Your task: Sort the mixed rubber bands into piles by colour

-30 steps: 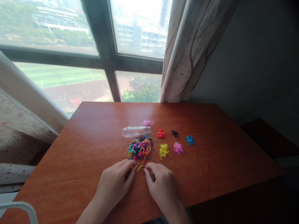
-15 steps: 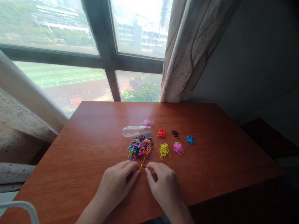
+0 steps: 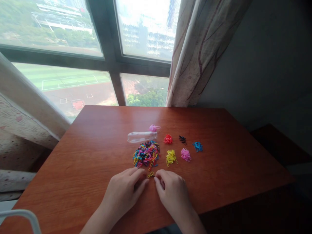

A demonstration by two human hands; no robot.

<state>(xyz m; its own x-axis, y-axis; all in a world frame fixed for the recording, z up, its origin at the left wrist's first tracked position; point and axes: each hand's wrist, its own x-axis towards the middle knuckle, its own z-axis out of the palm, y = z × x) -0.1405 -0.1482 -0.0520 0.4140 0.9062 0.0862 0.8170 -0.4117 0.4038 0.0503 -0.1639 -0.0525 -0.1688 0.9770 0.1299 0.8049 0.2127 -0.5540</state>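
My left hand (image 3: pixel 125 187) is closed in a pinch, its thumb and forefinger at one end of a small yellow elastic band (image 3: pixel 150 174). My right hand (image 3: pixel 172 187) pinches a black elastic band (image 3: pixel 153 176), of which only a short dark piece shows beside its fingertips. The two bands touch in the gap between my hands, apparently looped together. Just beyond them lies a mixed pile of coloured elastic bands (image 3: pixel 146 154). To its right sit small heaps of yellow bands (image 3: pixel 171 157), pink bands (image 3: pixel 186 155), red bands (image 3: pixel 168 139), black bands (image 3: pixel 182 139) and blue bands (image 3: pixel 197 146).
A clear plastic bottle (image 3: pixel 140 137) lies on its side behind the mixed pile, with a pink cap (image 3: pixel 153 128) at its mouth end. The brown wooden table (image 3: pixel 80 156) reaches to a window with curtains (image 3: pixel 192 65). A white curved rail (image 3: pixel 21 213) stands at lower left.
My right hand has shifted slightly right, my left hand only a little. The yellow band now shows as an open loop between them, where before it looked bunched at my left fingertips.
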